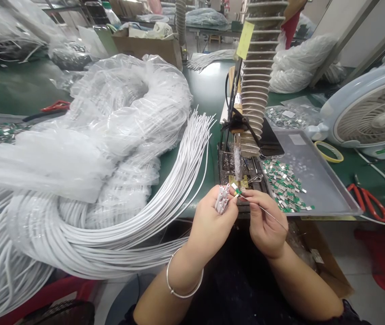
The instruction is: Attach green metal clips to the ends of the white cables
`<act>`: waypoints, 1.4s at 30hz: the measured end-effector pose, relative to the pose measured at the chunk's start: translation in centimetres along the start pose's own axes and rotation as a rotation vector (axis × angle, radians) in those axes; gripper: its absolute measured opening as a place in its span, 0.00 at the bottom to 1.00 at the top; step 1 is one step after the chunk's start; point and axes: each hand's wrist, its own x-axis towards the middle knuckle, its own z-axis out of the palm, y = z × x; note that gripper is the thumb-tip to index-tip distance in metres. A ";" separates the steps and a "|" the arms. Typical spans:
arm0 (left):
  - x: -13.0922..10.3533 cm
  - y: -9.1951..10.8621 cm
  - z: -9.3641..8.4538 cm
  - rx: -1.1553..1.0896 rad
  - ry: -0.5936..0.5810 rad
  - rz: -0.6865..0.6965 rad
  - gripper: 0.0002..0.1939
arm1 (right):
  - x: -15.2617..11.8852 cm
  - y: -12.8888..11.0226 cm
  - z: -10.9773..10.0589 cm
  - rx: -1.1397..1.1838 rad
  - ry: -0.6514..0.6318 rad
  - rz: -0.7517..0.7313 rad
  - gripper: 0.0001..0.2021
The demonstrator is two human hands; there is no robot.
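My left hand (213, 221) is closed around a bunch of white cables (222, 199) whose ends show reddish cores. At its thumb and fingertip is a small USB-type connector (235, 186) with a green circuit board, at the end of one cable. My right hand (267, 221) pinches a thin solder wire (269, 214), its tip close to the green board. Just beyond the fingers, a soldering iron (237, 158) points down in a stand over a stained metal base (228, 164). I cannot tell whether its tip touches the connector.
A large bundle of white cables (111, 232) lies left, partly under plastic wrap (121, 104). To the right, a grey tray (321, 180) bears a heap of connectors (285, 185). A ribbed hose (255, 85), fan (378, 104), yellow tape roll (328, 152) and red-handled tool (370, 205) stand around.
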 end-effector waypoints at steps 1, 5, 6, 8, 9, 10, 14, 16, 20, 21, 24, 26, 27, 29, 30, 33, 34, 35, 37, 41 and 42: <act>0.0 -0.1 0.0 -0.002 -0.002 -0.004 0.02 | 0.0 0.0 0.0 -0.003 -0.004 0.002 0.10; 0.0 -0.2 0.1 -0.005 0.002 -0.011 0.03 | -0.1 0.2 0.1 0.010 -0.003 0.013 0.09; 0.1 -0.2 0.1 -0.007 0.007 -0.009 0.03 | -0.1 0.2 0.1 0.016 0.002 0.017 0.09; 0.2 0.0 0.1 -0.010 0.014 -0.004 0.02 | -0.1 0.3 0.2 0.022 0.011 0.023 0.09; 0.2 0.1 0.1 -0.010 0.016 -0.002 0.03 | -0.1 0.3 0.2 0.023 0.012 0.025 0.09; 0.2 0.2 0.1 -0.011 0.017 -0.001 0.03 | 0.0 0.2 0.3 0.022 0.011 0.024 0.09; 0.2 0.4 0.2 -0.009 0.022 -0.002 0.02 | 0.3 0.1 0.3 0.019 0.006 0.004 0.09; 0.2 0.4 0.2 -0.005 0.021 0.003 0.02 | 0.4 0.0 0.3 0.020 0.009 -0.004 0.09; 0.2 0.5 0.1 -0.006 0.020 0.011 0.02 | 0.4 0.0 0.3 0.027 0.011 -0.007 0.10; 0.2 0.5 0.1 -0.008 0.022 0.010 0.02 | 0.4 -0.1 0.3 0.029 0.010 -0.006 0.10; 0.2 0.6 0.1 -0.013 0.026 0.013 0.02 | 0.5 -0.1 0.3 0.031 0.007 -0.008 0.10; 0.1 0.5 0.1 -0.014 0.026 0.019 0.02 | 0.5 -0.2 0.2 0.029 0.007 -0.010 0.10; 0.0 0.4 0.1 -0.015 0.024 0.017 0.02 | 0.4 -0.2 0.2 0.026 0.007 -0.010 0.10; -0.1 0.2 0.1 -0.017 0.012 0.008 0.02 | 0.3 -0.2 0.1 0.018 -0.003 -0.009 0.10; -0.2 0.1 0.1 -0.021 0.004 0.002 0.02 | 0.2 -0.2 0.0 0.015 -0.009 -0.007 0.10; -0.3 -0.5 0.2 -0.040 -0.016 -0.009 0.03 | -0.2 -0.1 -0.1 0.018 -0.026 0.002 0.10; -0.4 -0.7 0.3 -0.044 -0.021 -0.012 0.03 | -0.3 -0.1 -0.1 0.019 -0.029 0.006 0.10; -0.4 -0.9 0.3 -0.046 -0.025 -0.014 0.03 | -0.5 -0.1 -0.2 0.020 -0.035 0.011 0.10; -0.5 -1.2 0.3 -0.044 -0.035 -0.019 0.03 | -0.7 -0.1 -0.3 0.022 -0.051 0.020 0.10; -0.9 -1.6 0.2 -0.014 -0.032 -0.009 0.04 | -1.2 0.0 -0.7 0.037 -0.065 0.043 0.10; -1.1 -1.7 0.1 0.006 -0.030 0.005 0.04 | -1.3 0.1 -0.9 0.042 -0.062 0.051 0.10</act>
